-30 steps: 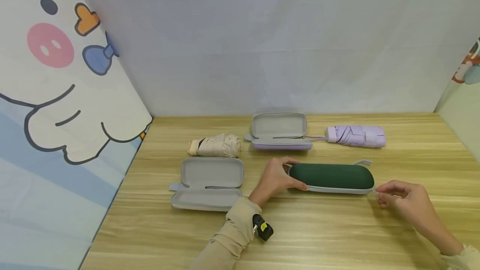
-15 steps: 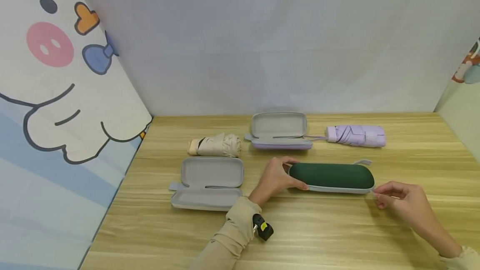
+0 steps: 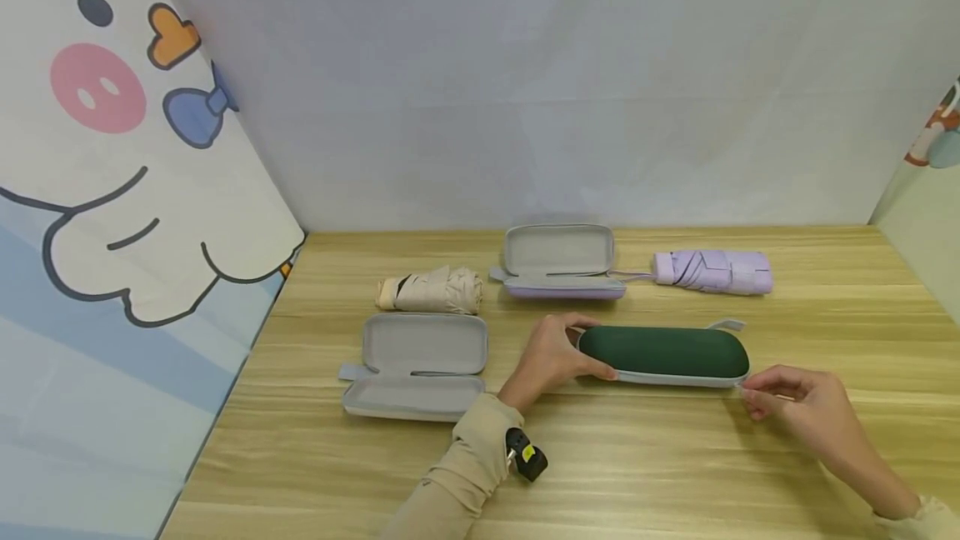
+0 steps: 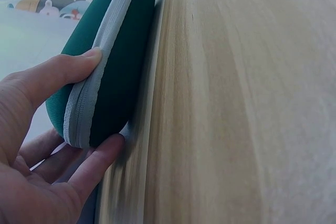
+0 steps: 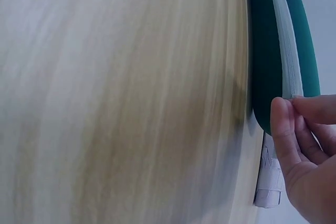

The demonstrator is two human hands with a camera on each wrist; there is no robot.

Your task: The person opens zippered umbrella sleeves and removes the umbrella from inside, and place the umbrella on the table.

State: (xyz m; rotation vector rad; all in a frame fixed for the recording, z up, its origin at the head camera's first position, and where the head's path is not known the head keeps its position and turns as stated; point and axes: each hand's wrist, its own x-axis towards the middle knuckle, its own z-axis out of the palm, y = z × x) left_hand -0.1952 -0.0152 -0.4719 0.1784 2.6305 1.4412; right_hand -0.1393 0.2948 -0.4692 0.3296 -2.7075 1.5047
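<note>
A green case [image 3: 663,352] is clasped at left by the left grip [image 3: 555,354], its zipper [image 5: 287,45] pinched by the right grip [image 3: 808,407]; a yellow label [image 3: 528,452] is unreadable.

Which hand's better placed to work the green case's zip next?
Likely the right hand: it pinches at the zip near one end of the green case, while the left hand grips the other end.

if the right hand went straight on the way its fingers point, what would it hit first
Most likely the green case: the right hand pinches at its zip, near the case's right end. Depth is unclear, so it might only graze along the near side.
</note>
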